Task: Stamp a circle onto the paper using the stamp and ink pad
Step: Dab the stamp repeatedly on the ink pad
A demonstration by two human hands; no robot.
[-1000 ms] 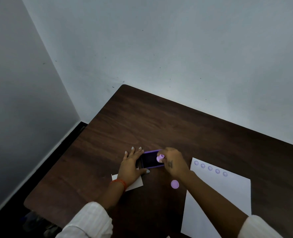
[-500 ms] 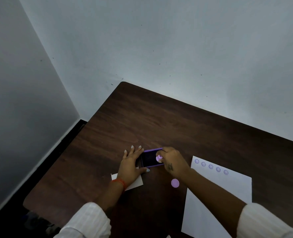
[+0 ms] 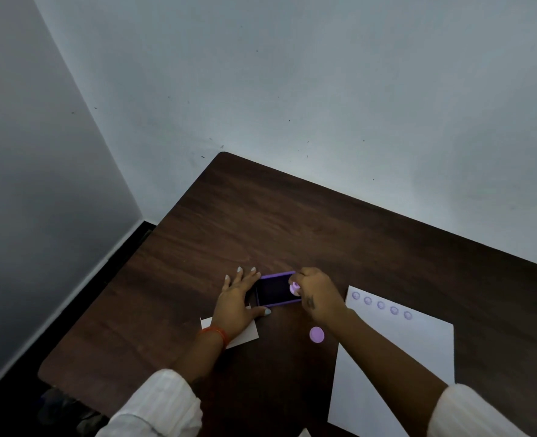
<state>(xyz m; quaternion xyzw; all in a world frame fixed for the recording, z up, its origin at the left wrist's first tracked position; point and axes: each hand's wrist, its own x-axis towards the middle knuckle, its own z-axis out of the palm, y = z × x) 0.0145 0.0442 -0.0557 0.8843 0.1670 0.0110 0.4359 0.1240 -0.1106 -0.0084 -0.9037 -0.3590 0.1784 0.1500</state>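
Now stamp (image 3: 294,288) in right hand (image 3: 319,296), over ink pad (image 3: 276,291); left hand (image 3: 237,305) beside.

Taking the ink pad (image 3: 278,290) as landmark: its left edge is blocked by the left hand (image 3: 237,305), which lies flat against it with fingers spread, and its right end is covered by the right hand (image 3: 319,294) holding the stamp (image 3: 294,287) over the dark surface. Behind the ink pad, the brown table (image 3: 292,222) is bare all the way to the wall. In front of it, the way is narrowed by a small white card (image 3: 248,335) under the left wrist and a round lilac cap (image 3: 316,334) between the forearms. To the right lies the flat paper (image 3: 396,357), with five stamped circles (image 3: 381,305) along its far edge.
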